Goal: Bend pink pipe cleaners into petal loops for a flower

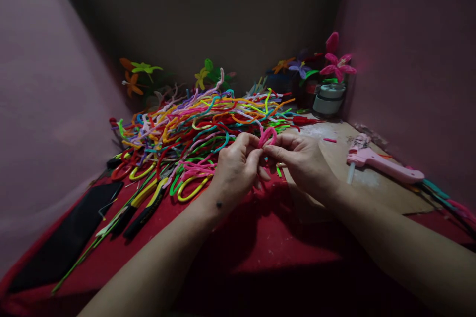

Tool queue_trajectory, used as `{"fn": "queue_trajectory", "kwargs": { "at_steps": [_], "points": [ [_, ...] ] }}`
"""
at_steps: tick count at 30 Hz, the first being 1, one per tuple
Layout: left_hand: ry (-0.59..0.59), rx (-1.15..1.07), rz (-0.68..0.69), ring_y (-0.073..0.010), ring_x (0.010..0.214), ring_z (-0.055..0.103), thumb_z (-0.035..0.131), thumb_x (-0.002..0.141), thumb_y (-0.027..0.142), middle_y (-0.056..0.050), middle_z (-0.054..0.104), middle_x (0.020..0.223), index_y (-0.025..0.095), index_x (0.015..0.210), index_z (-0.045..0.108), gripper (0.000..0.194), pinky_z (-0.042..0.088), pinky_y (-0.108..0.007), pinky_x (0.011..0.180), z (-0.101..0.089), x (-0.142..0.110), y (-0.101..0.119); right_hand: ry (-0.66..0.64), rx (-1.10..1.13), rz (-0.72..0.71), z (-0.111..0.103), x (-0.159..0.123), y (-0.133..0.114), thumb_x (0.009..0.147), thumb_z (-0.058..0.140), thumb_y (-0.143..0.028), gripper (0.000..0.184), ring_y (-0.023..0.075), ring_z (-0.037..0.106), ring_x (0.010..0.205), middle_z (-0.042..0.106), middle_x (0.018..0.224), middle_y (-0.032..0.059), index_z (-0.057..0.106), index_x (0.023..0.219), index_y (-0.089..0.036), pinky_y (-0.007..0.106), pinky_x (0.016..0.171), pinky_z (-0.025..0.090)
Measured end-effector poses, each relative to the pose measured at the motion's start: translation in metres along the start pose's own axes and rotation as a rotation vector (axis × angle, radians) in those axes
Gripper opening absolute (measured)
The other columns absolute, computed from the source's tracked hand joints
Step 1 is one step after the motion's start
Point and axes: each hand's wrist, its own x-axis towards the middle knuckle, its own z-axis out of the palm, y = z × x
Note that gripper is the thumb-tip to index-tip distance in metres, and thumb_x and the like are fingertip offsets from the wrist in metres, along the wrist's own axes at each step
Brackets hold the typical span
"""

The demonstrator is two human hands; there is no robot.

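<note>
A pink pipe cleaner (268, 134), bent into a small loop, is pinched between my two hands above the front of the table. My left hand (240, 161) grips its left side between thumb and fingers. From the right, my right hand (297, 158) pinches the same loop near its lower end, and the fingertips of both hands almost meet. Just behind and left of them spreads a big heap of colourful pipe cleaners (201, 114). More pink pipe cleaners (197, 168) lie beside my left hand. The pipe cleaner's lower ends are hidden by my fingers.
At the right, a pink glue gun (386, 163) rests on a cardboard sheet (372, 193). Pliers (147, 208), scissors (126, 164) and a dark phone (70, 233) lie left. Pipe-cleaner flowers (337, 65) stand at the back, some near a jar (329, 100). Walls flank the red table (267, 242).
</note>
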Motion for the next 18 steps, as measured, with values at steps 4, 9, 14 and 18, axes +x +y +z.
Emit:
{"fn": "queue_trajectory", "kwargs": {
  "at_steps": [4,9,14,18],
  "points": [
    [-0.053,-0.05,-0.037,-0.0132,0.037,0.056,0.042,0.08,0.018,0.004,0.055,0.051,0.018,0.084,0.043,0.004,0.044,-0.021,0.032,-0.0013,0.0003,-0.0001,0.026,-0.093,-0.023,0.0015,-0.0016,-0.0021,0.073,0.058,-0.025,0.016,0.0089,0.05,0.048,0.055,0.055,-0.0009,0.057,0.062,-0.014,0.023,0.046,0.038],
    [-0.083,-0.111,-0.047,-0.0134,0.039,0.058,0.038,0.079,0.012,0.007,0.05,0.046,0.018,0.086,0.042,0.01,0.048,-0.022,0.036,0.0,0.0007,0.0018,0.076,-0.105,0.017,0.0016,-0.0015,-0.0042,0.071,0.062,-0.027,0.021,0.0066,0.044,0.044,0.053,0.05,-0.0022,0.055,0.055,-0.013,0.021,0.043,0.034],
    [-0.071,-0.162,-0.048,-0.0147,0.043,0.061,0.039,0.078,0.009,0.005,0.054,0.052,0.017,0.084,0.042,0.01,0.049,-0.024,0.037,0.0006,0.0008,0.0055,0.029,0.029,0.125,0.0002,-0.0004,-0.0027,0.068,0.064,-0.036,0.029,0.0056,0.04,0.04,0.05,0.048,-0.0031,0.052,0.054,-0.014,0.021,0.039,0.028],
    [-0.084,-0.192,-0.067,-0.0154,0.045,0.062,0.039,0.079,0.008,0.003,0.057,0.054,0.016,0.082,0.041,0.008,0.051,-0.026,0.039,-0.0011,0.0007,0.0072,0.018,0.01,0.095,-0.0004,0.0,-0.0016,0.067,0.065,-0.034,0.026,0.0056,0.041,0.041,0.05,0.049,-0.0033,0.053,0.055,-0.014,0.02,0.039,0.029]
  ]
}}
